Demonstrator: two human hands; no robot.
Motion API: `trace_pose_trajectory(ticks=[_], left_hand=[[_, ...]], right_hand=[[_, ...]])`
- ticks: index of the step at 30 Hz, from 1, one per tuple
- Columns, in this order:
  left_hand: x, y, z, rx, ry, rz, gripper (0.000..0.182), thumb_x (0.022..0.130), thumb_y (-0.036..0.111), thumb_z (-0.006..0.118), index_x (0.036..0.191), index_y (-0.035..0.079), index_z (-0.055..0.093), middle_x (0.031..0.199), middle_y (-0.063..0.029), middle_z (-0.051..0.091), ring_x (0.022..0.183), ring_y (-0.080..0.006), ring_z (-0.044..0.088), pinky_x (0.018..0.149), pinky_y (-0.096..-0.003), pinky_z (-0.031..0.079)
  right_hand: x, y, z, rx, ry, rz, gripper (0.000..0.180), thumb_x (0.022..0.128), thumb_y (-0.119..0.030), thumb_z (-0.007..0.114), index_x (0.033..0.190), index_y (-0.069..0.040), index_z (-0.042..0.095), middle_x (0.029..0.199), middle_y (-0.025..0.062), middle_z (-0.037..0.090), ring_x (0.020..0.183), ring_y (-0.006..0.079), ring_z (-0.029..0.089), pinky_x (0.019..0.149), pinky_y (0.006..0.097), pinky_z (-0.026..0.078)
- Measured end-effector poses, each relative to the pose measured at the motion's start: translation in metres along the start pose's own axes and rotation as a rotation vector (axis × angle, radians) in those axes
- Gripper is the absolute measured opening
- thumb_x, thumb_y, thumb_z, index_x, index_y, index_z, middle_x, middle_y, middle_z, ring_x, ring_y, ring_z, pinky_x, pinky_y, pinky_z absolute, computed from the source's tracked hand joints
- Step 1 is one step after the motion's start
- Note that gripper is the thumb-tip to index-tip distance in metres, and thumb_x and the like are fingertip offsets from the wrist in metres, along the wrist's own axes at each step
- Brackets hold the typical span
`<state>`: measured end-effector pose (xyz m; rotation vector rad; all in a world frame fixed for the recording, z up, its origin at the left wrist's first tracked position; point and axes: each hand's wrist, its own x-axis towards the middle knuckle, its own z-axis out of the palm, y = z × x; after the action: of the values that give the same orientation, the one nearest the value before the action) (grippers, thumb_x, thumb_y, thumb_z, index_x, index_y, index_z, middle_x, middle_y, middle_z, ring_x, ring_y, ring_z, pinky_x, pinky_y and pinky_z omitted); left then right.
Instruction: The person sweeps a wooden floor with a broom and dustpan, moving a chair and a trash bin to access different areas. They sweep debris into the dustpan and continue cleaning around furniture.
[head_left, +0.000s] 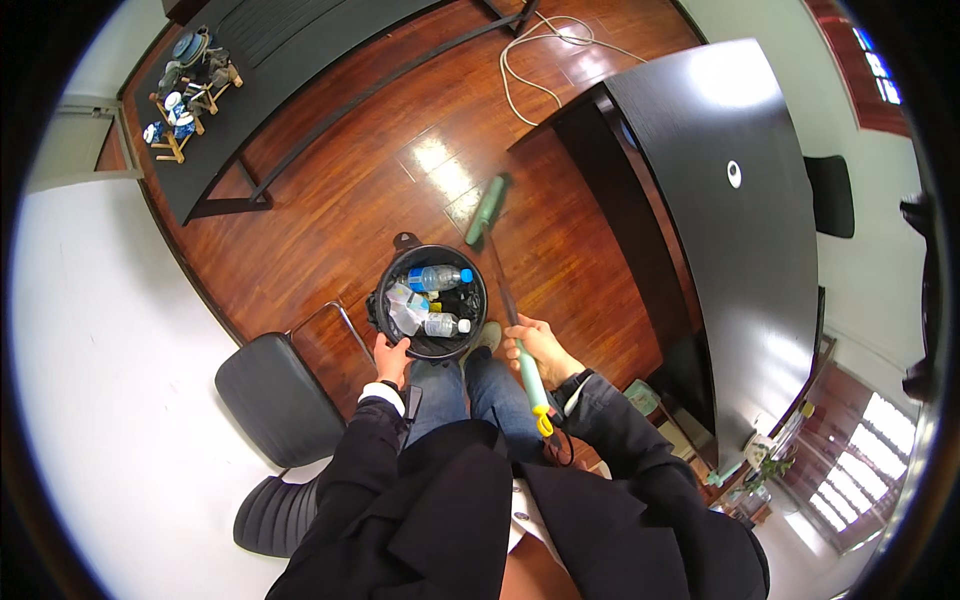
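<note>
My left hand (392, 358) grips the near rim of a round black trash bin (482, 300) lined with a black plastic bag. Inside the bin lie a clear plastic bottle with a blue cap (435, 278), another with a white cap (444, 325) and a crumpled white plastic wrapper (406, 307). My right hand (541, 349) is closed around the light green handle (531, 375) of a long tool with a dark shaft. Its green head (485, 211), slightly blurred, is beyond the bin, to the right; whether it touches the floor I cannot tell.
A black chair (279, 397) stands at the left by the white wall. A long dark table (285, 67) with small ornaments is at the upper left. On the right is a large black desk (720, 247). A pale cable (507, 71) lies on the wooden floor at the top.
</note>
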<state>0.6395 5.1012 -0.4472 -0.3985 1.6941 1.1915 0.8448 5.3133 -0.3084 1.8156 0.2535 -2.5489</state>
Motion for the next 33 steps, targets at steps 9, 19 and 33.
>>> trace_pose_trajectory(ticks=[9, 19, 33], left_hand=[[0.106, -0.036, 0.031, 0.437, -0.059, 0.128, 0.035, 0.082, -0.003, 0.06, 0.116, -0.002, 0.05, 0.102, -0.0124, 0.063, 0.081, -0.0224, 0.065, 0.061, -0.0321, 0.054], [0.152, -0.082, 0.185, 0.429, -0.186, 0.131, 0.031, 0.075, 0.011, 0.068, 0.102, 0.001, 0.057, 0.095, -0.0192, 0.066, 0.091, -0.0354, 0.064, 0.077, -0.0388, 0.048], [0.211, -0.204, 0.381, 0.438, -0.215, 0.233, 0.037, 0.073, 0.01, 0.071, 0.105, 0.001, 0.054, 0.101, -0.0266, 0.061, 0.098, -0.0448, 0.057, 0.082, -0.047, 0.047]], right_hand=[[0.029, -0.083, 0.073, -0.095, -0.115, 0.037, 0.035, 0.088, -0.004, 0.052, 0.121, -0.008, 0.04, 0.065, -0.0009, 0.045, 0.047, 0.0088, 0.044, 0.037, 0.0252, 0.037], [-0.044, -0.175, 0.012, -0.391, 0.075, 0.027, 0.059, 0.088, -0.002, 0.05, 0.144, -0.009, 0.033, 0.063, -0.0025, 0.041, 0.04, 0.0048, 0.037, 0.034, 0.019, 0.032], [-0.004, -0.229, -0.037, -0.606, 0.332, -0.185, 0.062, 0.087, 0.001, 0.053, 0.146, -0.007, 0.032, 0.064, 0.0043, 0.051, 0.04, 0.0087, 0.045, 0.037, 0.0206, 0.037]])
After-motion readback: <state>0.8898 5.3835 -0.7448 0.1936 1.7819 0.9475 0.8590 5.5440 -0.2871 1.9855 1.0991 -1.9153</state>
